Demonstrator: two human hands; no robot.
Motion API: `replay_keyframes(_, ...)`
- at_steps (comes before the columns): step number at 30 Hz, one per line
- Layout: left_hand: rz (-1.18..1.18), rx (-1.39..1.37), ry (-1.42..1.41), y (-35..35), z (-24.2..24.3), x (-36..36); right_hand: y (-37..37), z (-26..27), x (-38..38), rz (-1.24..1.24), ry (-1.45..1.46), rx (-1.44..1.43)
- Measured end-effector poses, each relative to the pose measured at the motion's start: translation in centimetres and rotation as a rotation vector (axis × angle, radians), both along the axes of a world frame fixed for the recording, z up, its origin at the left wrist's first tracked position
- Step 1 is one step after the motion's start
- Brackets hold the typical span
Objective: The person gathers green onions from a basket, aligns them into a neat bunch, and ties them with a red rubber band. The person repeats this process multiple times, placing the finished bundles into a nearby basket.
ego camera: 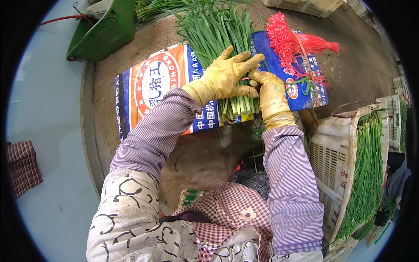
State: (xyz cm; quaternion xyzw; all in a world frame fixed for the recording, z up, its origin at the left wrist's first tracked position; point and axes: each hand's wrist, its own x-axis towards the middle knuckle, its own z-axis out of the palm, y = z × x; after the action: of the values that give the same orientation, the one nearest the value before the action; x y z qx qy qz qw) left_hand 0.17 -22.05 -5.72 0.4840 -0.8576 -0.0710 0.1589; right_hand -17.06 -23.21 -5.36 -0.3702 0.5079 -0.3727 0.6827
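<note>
A bunch of flat green leafy stalks, like garlic chives (pixel 216 32), lies on a printed woven plastic sack (pixel 131 88), its pale cut ends towards me. My left hand (pixel 226 75), in a yellow rubber glove, lies across the bunch with its fingers spread. At the bunch's right side is my right hand (pixel 268 82), gloved in the same way, its fingers bent close to my left fingertips. A bit of red tie (pixel 245 79) shows between the hands. My right fingertips are partly hidden, so their grip cannot be told. A bundle of red plastic strings (pixel 294 42) rests on the sack's right part.
A white plastic crate (pixel 330 157) full of green stalks (pixel 365 177) stands at the right, with more crates behind. A green container (pixel 104 32) is at the upper left. More stalks (pixel 160 9) lie at the top. A checked cloth (pixel 24 167) is at the far left.
</note>
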Motion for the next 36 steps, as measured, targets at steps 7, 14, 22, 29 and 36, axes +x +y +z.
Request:
replay_keyframes(7, 0.003, 0.016, -0.006, -1.0, -1.5, -0.2, -3.5, -3.0, -0.7, -0.264, 0.052, -0.111)
replay_keyframes(14, -0.008, -0.010, 0.037, -0.8, -1.9, -0.2, -4.8, -4.1, -1.0, -0.148, 0.464, -0.210)
replay_keyframes(22, 0.172, -0.156, 0.174, 1.8, -0.4, 0.5, -2.7, -5.5, -1.8, -0.108, 0.151, -0.172)
replay_keyframes(29, 0.796, -0.069, 1.143, 6.3, -3.5, -1.8, -0.9, -4.8, 1.8, 0.048, 0.501, -0.326)
replay_keyframes(36, 0.595, -0.061, 1.292, 5.9, -4.2, -3.2, 2.5, -0.9, 6.2, 0.168, 0.770, -0.333)
